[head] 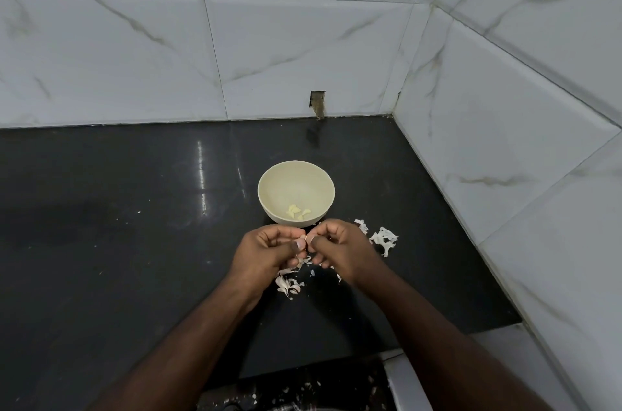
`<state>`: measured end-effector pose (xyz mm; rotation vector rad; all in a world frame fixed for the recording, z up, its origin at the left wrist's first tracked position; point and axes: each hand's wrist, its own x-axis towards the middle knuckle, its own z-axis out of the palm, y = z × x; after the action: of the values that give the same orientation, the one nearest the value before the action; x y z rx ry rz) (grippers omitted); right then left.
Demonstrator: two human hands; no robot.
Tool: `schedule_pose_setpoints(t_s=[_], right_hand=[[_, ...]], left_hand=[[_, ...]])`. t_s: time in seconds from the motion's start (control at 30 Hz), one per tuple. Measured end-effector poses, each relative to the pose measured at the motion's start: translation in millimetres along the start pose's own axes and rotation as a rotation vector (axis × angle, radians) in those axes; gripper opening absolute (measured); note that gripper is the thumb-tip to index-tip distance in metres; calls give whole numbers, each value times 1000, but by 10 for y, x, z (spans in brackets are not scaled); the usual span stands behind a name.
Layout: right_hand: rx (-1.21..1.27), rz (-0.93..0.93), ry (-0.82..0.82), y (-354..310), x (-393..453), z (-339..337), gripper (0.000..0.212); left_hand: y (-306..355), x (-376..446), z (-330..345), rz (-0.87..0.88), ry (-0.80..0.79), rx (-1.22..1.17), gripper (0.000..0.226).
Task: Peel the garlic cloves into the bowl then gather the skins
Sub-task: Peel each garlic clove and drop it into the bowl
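Note:
A cream bowl (296, 180) stands on the black counter, with a few peeled garlic cloves (298, 212) at its bottom. Just in front of the bowl, my left hand (266, 252) and my right hand (340, 250) meet, both pinching one small garlic clove (304, 238) between thumbs and fingertips. Most of the clove is hidden by my fingers. Papery white garlic skins lie in a heap (382, 239) to the right of my right hand, and another heap of skins (288, 284) lies under my left wrist.
The black counter (117, 225) ends at white marble-patterned wall tiles behind and on the right, forming a corner (392, 114). A small hole in the tile (317, 100) sits above the counter. Skin scraps litter the floor area (303, 390) below the counter's front edge.

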<state>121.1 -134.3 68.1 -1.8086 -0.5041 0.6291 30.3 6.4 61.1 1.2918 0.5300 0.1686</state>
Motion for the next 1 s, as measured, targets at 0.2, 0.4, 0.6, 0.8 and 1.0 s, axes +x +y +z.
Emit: schedule_pose_setpoints(t_s=[0.2, 0.4, 0.6, 0.8, 1.0], right_hand=[[-190, 24, 72, 117, 28, -97, 11], [-498, 56, 223, 117, 17, -419, 5], [-395, -73, 179, 20, 8, -346, 14], [-131, -73, -4, -51, 15, -101, 14], [100, 126, -49, -88, 25, -88, 15]], left_hand=[[8, 41, -11, -11, 14, -72, 14], [-29, 61, -14, -35, -16, -12, 15], [-16, 90, 19, -27, -2, 30, 12], [30, 86, -1, 28, -42, 98, 7], [52, 109, -13, 83, -27, 203, 13]])
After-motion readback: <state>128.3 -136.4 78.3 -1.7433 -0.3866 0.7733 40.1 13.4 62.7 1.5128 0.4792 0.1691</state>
